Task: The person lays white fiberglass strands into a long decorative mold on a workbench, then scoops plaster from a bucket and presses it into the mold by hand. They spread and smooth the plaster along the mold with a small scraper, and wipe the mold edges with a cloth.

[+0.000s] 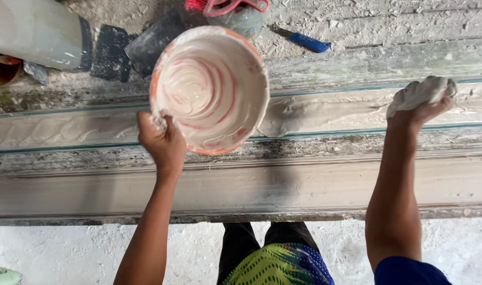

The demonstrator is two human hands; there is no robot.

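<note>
Left hand (164, 145) was closed on orange bucket (212, 87) rim, tilted over long mould (325, 113); right hand (423, 103) was clenched on wet plaster lump (417, 92). Even, steady spreading was judged advisable.

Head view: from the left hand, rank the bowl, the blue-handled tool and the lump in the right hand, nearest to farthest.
1. Bowl: the left hand grips its lower rim.
2. Blue-handled tool: on the ground beyond the bowl, up and to the right.
3. Pale lump: far right, held in the right hand.
</note>
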